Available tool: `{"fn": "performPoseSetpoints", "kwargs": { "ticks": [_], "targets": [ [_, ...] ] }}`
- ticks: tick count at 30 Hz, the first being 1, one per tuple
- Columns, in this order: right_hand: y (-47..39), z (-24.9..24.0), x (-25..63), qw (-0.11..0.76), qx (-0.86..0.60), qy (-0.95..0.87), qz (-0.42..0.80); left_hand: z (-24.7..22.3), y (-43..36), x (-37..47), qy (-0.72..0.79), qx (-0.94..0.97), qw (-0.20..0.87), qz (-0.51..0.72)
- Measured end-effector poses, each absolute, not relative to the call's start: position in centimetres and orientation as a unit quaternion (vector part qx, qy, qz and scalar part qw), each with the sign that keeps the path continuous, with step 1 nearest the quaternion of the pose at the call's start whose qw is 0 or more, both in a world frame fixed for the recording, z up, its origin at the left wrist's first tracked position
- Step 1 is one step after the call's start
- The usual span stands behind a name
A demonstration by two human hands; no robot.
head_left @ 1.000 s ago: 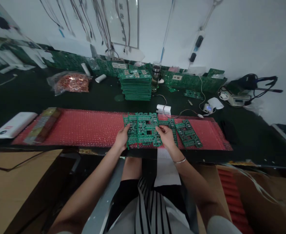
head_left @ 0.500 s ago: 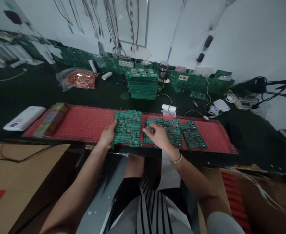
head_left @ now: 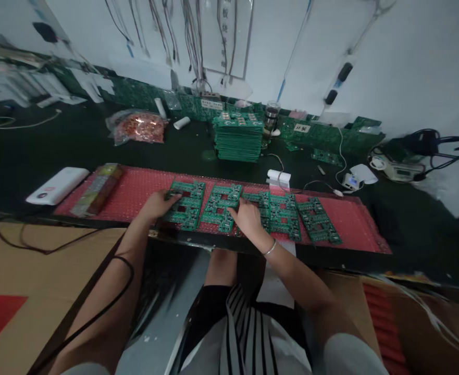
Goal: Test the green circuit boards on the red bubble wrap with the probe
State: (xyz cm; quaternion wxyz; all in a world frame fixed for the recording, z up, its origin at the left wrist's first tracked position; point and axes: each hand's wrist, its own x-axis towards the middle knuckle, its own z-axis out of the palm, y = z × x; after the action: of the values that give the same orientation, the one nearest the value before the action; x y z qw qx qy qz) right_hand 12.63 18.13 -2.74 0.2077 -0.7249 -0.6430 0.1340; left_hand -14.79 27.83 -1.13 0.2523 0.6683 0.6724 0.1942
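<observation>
Several green circuit boards lie in a row on a red bubble-wrap sheet [head_left: 143,179]. At the row's left end, my left hand [head_left: 158,204] grips the left edge of a circuit board [head_left: 192,208], thumb on top and fingers partly hidden. Just right of that board is a second circuit board [head_left: 219,205]. My right hand [head_left: 248,216] pinches its right edge between thumb and fingers. Partly behind that hand is another board [head_left: 263,200], with a further board [head_left: 284,213] beside it. The rightmost board [head_left: 319,219] sits at a slant.
Behind the sheet rises a tall stack of green boards [head_left: 237,140], beside a glass bottle [head_left: 270,120]. On the left are a white power bank [head_left: 57,186], a taped block [head_left: 98,190] and a bag of orange parts [head_left: 141,126]. A thin cable [head_left: 311,183] crosses the sheet's back right edge.
Two boards now lie side by side where one showed in my left hand. My left hand has moved left with one board; my right hand has closed on the other's edge. The view has shifted slightly.
</observation>
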Motion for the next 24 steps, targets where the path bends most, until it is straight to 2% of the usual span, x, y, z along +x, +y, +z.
{"fn": "performPoseSetpoints", "kwargs": {
  "ticks": [3, 6, 9, 13, 20, 24],
  "targets": [
    [17.2, -2.7, 12.2, 0.148, -0.682, -0.716, 0.021, -2.4, 26.9, -13.3, 0.671, 0.713, 0.100, 0.175],
    [16.7, -3.7, 11.6, 0.115, -0.618, -0.777, 0.027, -4.0, 25.6, -11.4, 0.622, 0.774, 0.032, 0.115],
    [16.9, -4.3, 11.1, 0.097, -0.595, -0.797, 0.045, -4.9, 25.2, -10.5, 0.594, 0.803, 0.021, 0.052],
    [16.5, -3.8, 12.3, 0.103, -0.585, -0.802, 0.064, -4.5, 25.1, -10.2, 0.570, 0.820, -0.001, 0.050],
    [12.7, -5.0, 19.8, 0.120, -0.750, -0.650, 0.034, -4.1, 20.7, -4.1, 0.349, 0.931, 0.003, 0.102],
    [10.9, -6.3, 22.8, 0.094, -0.757, -0.646, 0.020, -5.0, 19.2, -0.8, 0.275, 0.956, 0.010, 0.102]
  ]
}}
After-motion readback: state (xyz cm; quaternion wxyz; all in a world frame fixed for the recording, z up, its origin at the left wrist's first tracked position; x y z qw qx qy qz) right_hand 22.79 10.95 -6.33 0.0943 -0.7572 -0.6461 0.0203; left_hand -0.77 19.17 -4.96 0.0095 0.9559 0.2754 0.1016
